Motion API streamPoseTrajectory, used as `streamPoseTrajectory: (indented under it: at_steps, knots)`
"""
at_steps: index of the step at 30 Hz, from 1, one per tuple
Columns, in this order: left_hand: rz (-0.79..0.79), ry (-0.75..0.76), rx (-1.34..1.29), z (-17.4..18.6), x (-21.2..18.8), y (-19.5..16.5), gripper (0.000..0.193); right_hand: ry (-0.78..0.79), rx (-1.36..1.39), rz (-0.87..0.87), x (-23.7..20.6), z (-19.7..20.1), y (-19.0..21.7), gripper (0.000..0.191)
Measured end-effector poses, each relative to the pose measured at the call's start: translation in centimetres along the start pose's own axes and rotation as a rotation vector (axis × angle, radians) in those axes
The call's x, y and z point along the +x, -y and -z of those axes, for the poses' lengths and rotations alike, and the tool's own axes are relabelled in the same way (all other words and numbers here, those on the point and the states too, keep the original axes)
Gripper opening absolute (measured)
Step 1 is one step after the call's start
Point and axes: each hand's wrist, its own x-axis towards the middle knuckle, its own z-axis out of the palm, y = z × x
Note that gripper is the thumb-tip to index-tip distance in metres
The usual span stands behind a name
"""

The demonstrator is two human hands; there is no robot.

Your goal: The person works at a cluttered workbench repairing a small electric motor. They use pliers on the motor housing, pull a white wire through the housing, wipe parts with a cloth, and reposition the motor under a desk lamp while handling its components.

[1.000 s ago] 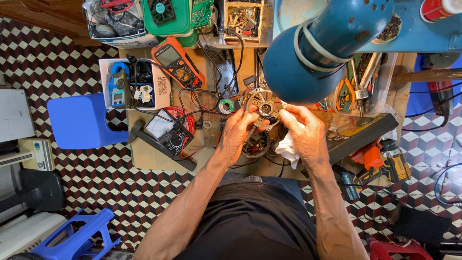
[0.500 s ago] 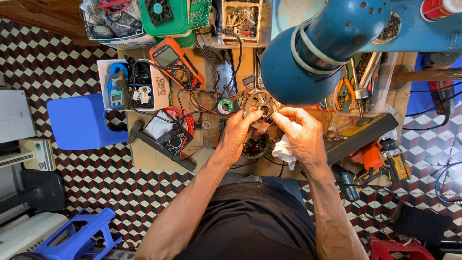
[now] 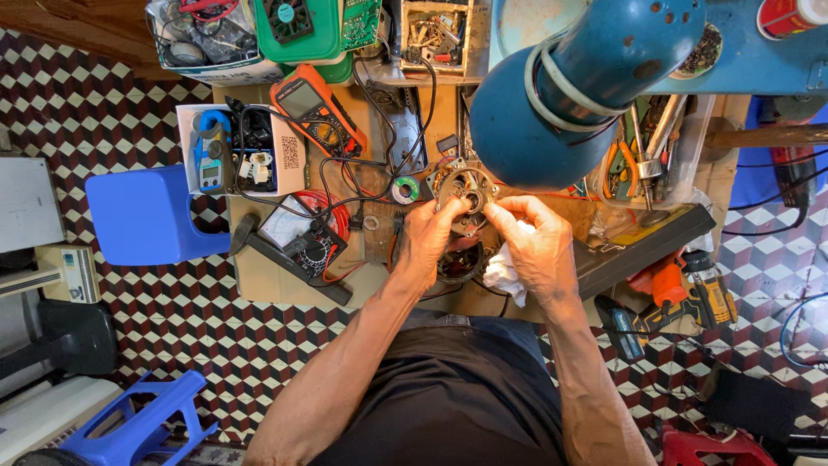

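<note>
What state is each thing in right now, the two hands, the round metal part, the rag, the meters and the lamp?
Left hand: gripping the round metal part's left edge.
Right hand: fingertips pinching the part's right edge, white rag tucked under the palm.
Round metal part: held up off the bench, open centre facing the camera.
White rag: crumpled.
Orange multimeter: lying face up, leads attached.
Analogue meter: lying flat, face up.
Blue lamp: hanging over the bench; lit or not, cannot tell.
</note>
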Motion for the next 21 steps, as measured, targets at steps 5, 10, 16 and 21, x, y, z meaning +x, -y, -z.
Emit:
streamPoseTrajectory:
  at_steps: [5,10,16,21]
  knots:
    - [0.006,0.016,-0.017,0.3,0.3,0.5,0.033,-0.008,0.035,-0.047,0.0,-0.2,-0.1,0.026]
    - [0.012,0.025,-0.021,0.4,0.4,0.5,0.034,-0.003,0.069,-0.076,-0.1,-0.2,0.3,0.025]
    - [0.075,0.047,-0.072,0.7,0.7,0.4,0.033,-0.006,0.100,-0.152,-0.1,-0.1,0.8,0.026]
    - [0.106,0.059,-0.139,1.1,1.2,1.0,0.029,-0.017,0.106,-0.120,0.0,-0.1,0.8,0.026]
